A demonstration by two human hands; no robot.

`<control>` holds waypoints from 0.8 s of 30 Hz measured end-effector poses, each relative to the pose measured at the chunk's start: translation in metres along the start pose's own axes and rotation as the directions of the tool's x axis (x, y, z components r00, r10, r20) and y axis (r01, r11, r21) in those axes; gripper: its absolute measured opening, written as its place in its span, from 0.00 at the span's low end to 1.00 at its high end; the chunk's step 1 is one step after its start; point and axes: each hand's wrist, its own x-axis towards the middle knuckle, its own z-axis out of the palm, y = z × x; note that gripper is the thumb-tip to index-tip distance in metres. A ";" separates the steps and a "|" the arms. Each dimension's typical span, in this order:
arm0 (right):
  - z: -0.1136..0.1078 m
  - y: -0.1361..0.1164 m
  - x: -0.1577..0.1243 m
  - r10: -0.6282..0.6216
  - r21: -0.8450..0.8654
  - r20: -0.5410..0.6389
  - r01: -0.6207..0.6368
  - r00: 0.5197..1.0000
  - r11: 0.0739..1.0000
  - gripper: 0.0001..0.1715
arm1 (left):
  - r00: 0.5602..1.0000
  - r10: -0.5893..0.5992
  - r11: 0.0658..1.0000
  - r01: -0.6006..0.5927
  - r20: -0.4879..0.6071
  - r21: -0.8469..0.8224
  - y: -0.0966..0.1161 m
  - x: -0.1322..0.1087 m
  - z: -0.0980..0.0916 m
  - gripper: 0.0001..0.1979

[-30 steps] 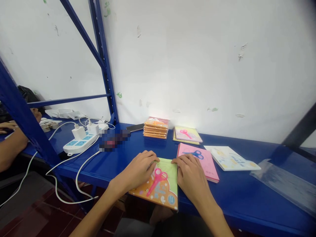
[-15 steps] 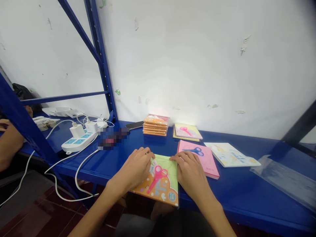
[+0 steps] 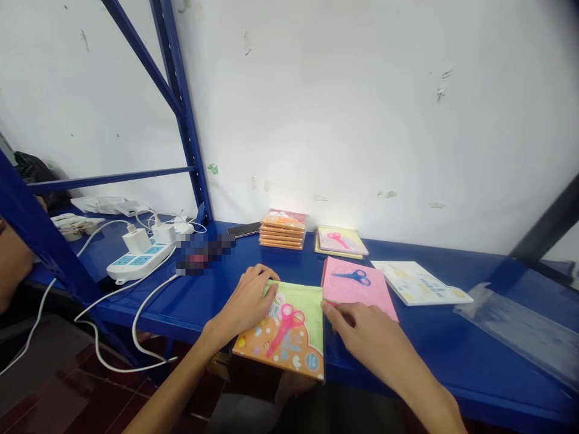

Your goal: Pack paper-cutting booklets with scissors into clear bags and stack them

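Note:
A square paper-craft pack (image 3: pixel 294 337), orange and lime green, overhangs the table's front edge. Pink scissors (image 3: pixel 286 328) lie on its cover, seemingly beneath clear wrapping. My left hand (image 3: pixel 248 301) grips the pack's upper left side, thumb on top and fingers around the edge. At the right side, my right hand (image 3: pixel 368 328) is curled, its thumb and fingertips against the pack's edge. Just beyond that hand sits a pink paper stack (image 3: pixel 371 298) with blue scissors (image 3: pixel 353 277) on top.
Behind stand a pile of orange packs (image 3: pixel 283 232) and a yellow pack (image 3: pixel 339 241). White booklets (image 3: pixel 420 283) and a clear plastic sleeve (image 3: pixel 520 331) lie right. A power strip (image 3: pixel 140 262) with cables is left, near a blue post (image 3: pixel 183 132). Another person's arm (image 3: pixel 13 265) shows far left.
My right hand has moved from the pack's top edge down to its right side, uncovering more of the pink stack. My left hand still grips the pack. The view has shifted slightly.

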 end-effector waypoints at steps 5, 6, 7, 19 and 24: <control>0.007 -0.012 -0.003 -0.020 0.041 0.133 0.015 0.991 0.999 0.33 | 0.997 0.042 0.998 -0.045 -0.063 -0.048 0.002 -0.003 -0.003 0.09; 0.009 -0.012 -0.003 -0.035 0.069 0.134 0.026 0.990 0.997 0.31 | 0.996 0.043 0.996 -0.049 -0.073 -0.075 0.003 -0.003 -0.004 0.09; 0.010 -0.012 -0.003 -0.053 0.106 0.133 0.039 0.990 0.994 0.29 | 0.996 0.043 0.993 -0.051 -0.082 -0.104 0.003 -0.003 -0.005 0.08; 0.009 -0.015 0.004 -0.206 0.730 0.334 -0.115 0.920 0.673 0.22 | 0.953 -0.006 0.972 -0.065 -0.301 -0.227 0.000 -0.002 -0.010 0.09; 0.000 -0.004 0.004 -0.149 0.766 0.238 -0.091 0.960 0.636 0.29 | 0.926 -0.169 0.878 -0.015 -0.338 -0.479 -0.010 0.002 -0.010 0.21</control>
